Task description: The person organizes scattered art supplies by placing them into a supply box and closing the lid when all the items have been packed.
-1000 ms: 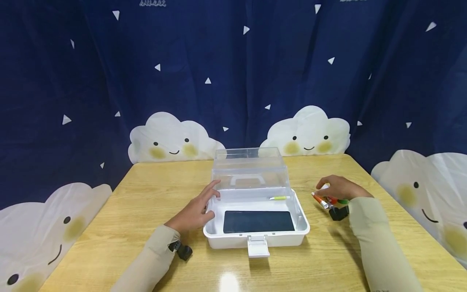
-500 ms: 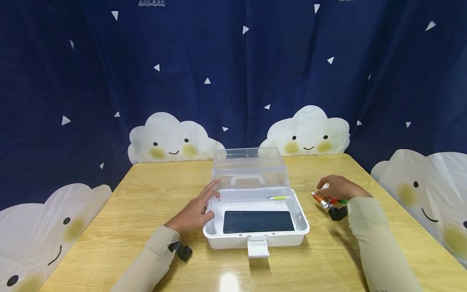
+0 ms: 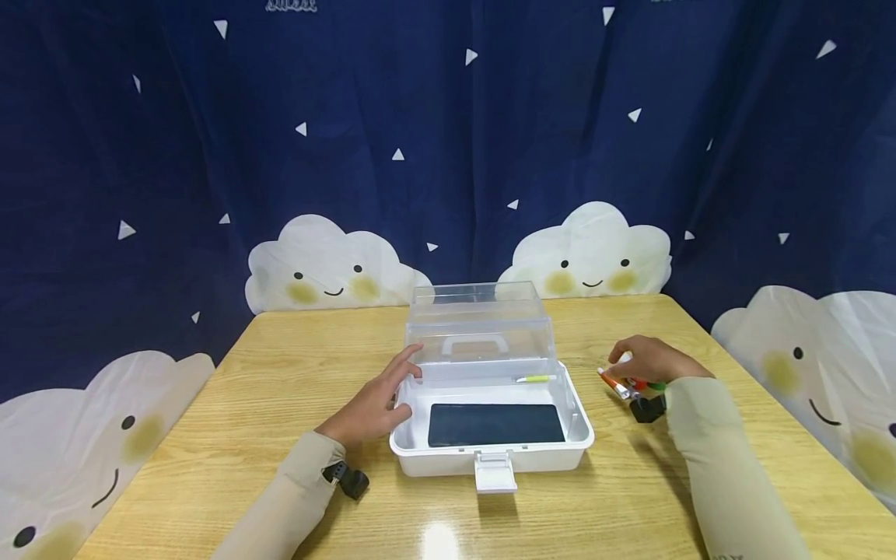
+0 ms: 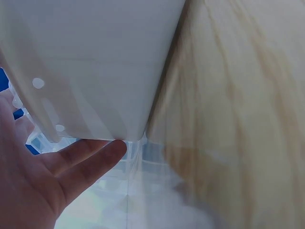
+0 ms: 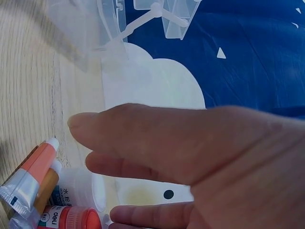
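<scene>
A white plastic box stands in mid-table, its clear lid raised behind it. Inside lie a dark flat rectangle and a yellow-green pen-like item. My left hand rests at the box's left rim; in the left wrist view two extended fingers touch its corner. My right hand is over a small paint group right of the box, with nothing visible between thumb and fingers. The right wrist view has an orange paint tube, an ochre tube, a white jar and a red jar.
The wooden table extends around the box. A white latch flap hangs off the box's front. Part of a green item shows beneath the right hand. Behind the table hangs a navy curtain with cloud prints.
</scene>
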Demonstrator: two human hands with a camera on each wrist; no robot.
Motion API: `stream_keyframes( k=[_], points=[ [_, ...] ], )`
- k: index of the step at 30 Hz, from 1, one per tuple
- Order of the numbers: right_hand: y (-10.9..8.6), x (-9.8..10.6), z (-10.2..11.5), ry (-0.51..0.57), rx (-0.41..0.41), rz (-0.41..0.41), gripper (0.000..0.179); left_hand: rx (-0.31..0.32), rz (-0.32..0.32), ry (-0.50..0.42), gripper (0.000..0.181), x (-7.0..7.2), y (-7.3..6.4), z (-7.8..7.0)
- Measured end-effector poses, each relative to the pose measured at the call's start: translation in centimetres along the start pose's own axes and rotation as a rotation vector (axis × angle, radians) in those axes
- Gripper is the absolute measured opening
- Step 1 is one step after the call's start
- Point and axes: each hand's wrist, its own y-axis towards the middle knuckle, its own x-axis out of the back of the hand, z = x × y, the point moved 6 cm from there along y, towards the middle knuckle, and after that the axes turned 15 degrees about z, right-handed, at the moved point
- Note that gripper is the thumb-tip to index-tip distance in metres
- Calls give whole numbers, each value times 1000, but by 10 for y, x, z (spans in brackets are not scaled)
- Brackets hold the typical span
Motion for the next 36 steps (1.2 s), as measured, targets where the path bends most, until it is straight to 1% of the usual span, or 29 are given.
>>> stream_keyframes(
  k=[5,9,12,17,20,23,26,28,32,36],
  points=[
    [1,-1,1,-12,2,1,37,-2,1,1,44,0,0,1],
    [3,-3,1,-26,-4,5,27,0,2,0,45,0,0,1],
    [6,-3,-2,-19,-26,6,21,2,2,-1,45,0,0,2],
    [7,-4,-4,-13,-47,-5,19,3,-2,7,44,0,1,1],
    [6,-6,-2,-3,-61,1,17,4,6,-1,43,-1,0,1],
    [7,-6,0,-27,-32,-12,13,8,8,3,43,-1,0,0],
    [10,-6,2,-74,10,-42,7,9,4,2,43,0,0,-1],
    [11,-7,3,-103,22,-49,4,10,5,-1,43,0,0,-1],
    [13,-10,4,-128,-9,-63,3,8,4,-5,44,-1,0,0],
    [12,-9,6,-131,-43,-82,4,4,3,0,44,-1,0,0]
  ],
)
